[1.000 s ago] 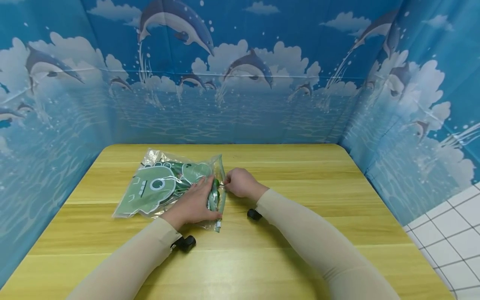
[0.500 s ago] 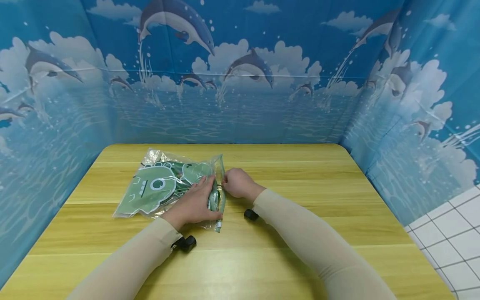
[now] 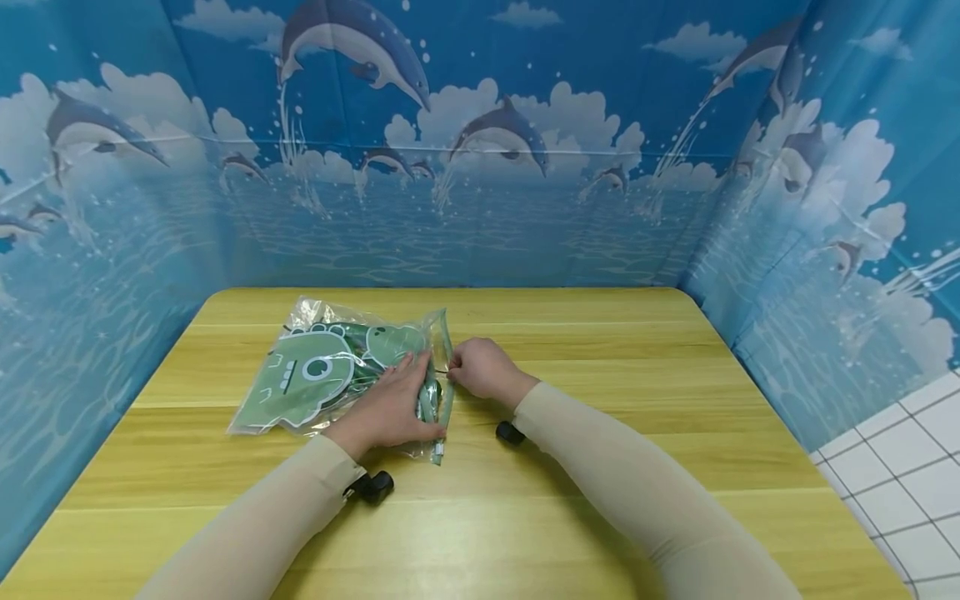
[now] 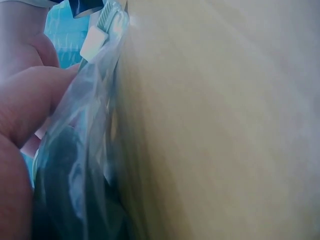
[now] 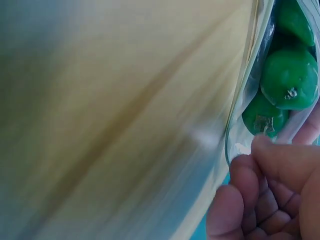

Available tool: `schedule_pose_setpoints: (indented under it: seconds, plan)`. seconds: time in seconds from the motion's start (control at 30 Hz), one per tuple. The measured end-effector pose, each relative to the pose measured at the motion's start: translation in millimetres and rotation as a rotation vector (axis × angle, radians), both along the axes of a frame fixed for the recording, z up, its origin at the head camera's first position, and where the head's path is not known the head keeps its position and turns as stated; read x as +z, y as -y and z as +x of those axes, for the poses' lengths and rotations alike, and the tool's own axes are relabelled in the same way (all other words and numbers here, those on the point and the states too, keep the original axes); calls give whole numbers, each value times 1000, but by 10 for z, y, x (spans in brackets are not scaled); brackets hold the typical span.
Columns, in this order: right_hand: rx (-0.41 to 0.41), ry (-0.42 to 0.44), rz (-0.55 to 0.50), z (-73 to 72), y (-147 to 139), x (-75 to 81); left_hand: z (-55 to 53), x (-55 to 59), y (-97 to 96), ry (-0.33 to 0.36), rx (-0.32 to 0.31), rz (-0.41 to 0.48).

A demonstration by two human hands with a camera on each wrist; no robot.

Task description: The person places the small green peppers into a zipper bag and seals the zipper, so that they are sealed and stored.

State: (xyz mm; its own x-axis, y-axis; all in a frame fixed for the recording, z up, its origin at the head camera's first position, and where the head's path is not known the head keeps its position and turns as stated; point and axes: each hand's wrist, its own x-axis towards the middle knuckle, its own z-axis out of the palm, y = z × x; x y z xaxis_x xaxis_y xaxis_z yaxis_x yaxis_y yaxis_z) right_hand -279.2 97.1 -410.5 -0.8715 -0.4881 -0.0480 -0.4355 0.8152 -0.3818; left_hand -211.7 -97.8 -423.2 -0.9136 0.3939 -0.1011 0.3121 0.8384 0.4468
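Note:
A clear zip bag [image 3: 318, 375] printed with green cartoon monsters lies on the table, its green-edged mouth to the right. My left hand [image 3: 386, 408] rests on the bag near that mouth, fingers extended and thumb apart. A white zip slider [image 4: 94, 44] shows near the thumb in the left wrist view. The mouth gapes in the right wrist view, with shiny green rounded things [image 5: 290, 77] inside; their kind is unclear. Just outside it, my right hand [image 3: 483, 369] pinches a thin dark strand [image 3: 441, 372] between thumb and forefinger. The strand runs toward the bag's contents.
The yellow wood-grain table [image 3: 600, 467] extends around the bag and arms. Dolphin-printed curtains [image 3: 480, 225] stand along its back and both sides. White floor tiles [image 3: 907, 475] show beyond the right edge. A small black device sits at each wrist.
My right hand shifts slightly left toward the bag's mouth, then back right; the dark strand shows between them again. The green thing at the mouth is less visible from above. My left hand stays put.

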Motion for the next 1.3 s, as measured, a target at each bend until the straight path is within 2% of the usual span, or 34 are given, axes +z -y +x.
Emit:
schedule_pose_setpoints:
  seconds: [0.57,0.83,0.93,1.3]
  plan:
    - [-23,-8,-8,-77,124,-63,-19,-26,2,-11,-7,1]
    - [-23,88,-89,-97,77,-75,-18,-25,2,-14,-4,0]
    - [-18,98,-101,-93,59,-68,-15,-16,2,-12,0,-1]
    - [-9,59,-36,-118,137,-44,-8,-13,-1,-7,-3,4]
